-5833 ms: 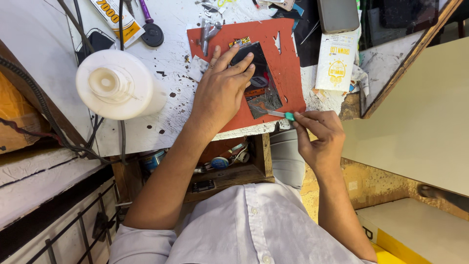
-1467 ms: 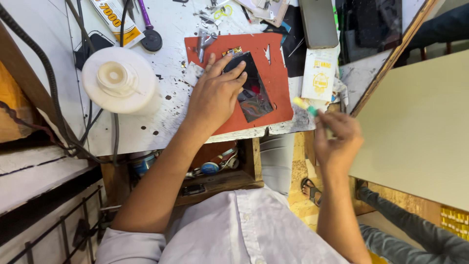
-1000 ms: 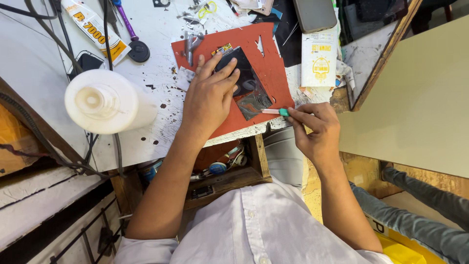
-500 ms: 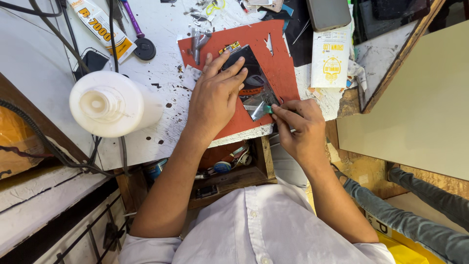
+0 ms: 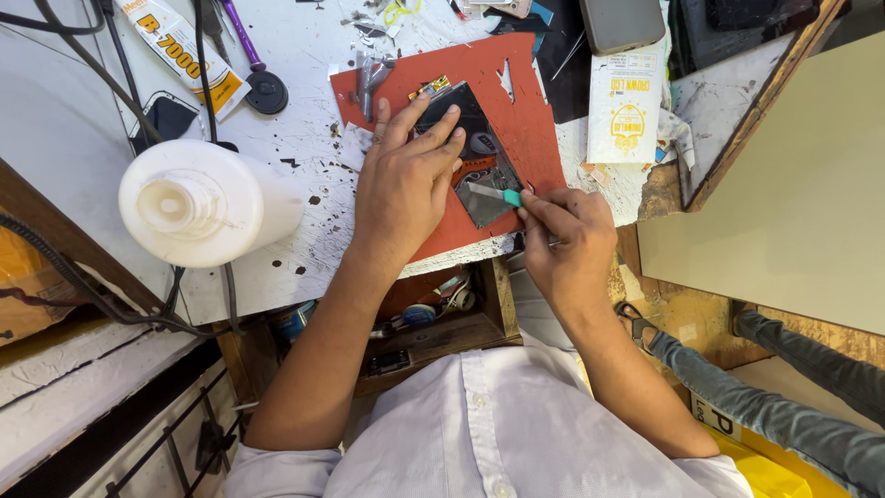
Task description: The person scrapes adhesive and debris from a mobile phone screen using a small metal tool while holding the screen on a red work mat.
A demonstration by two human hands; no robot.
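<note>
A dark opened phone (image 5: 479,148) lies on a red mat (image 5: 516,101) on the white spattered bench. My left hand (image 5: 406,180) lies flat on the phone with its fingers spread, pressing it down. My right hand (image 5: 567,244) pinches a thin metal blade tool with a teal grip (image 5: 493,194). The blade's tip rests at the phone's lower right edge.
A large white plastic bottle (image 5: 198,207) stands at the left beside black cables. A glue tube (image 5: 180,51), a purple-handled tool (image 5: 249,55), tweezers (image 5: 369,78) and a white packet (image 5: 627,106) lie around the mat. An open drawer of small parts (image 5: 424,318) sits under the bench edge.
My right hand drew away from the bench with the blade tool, came back to the phone's lower right edge, then slid slightly right. My left hand stayed on the phone.
</note>
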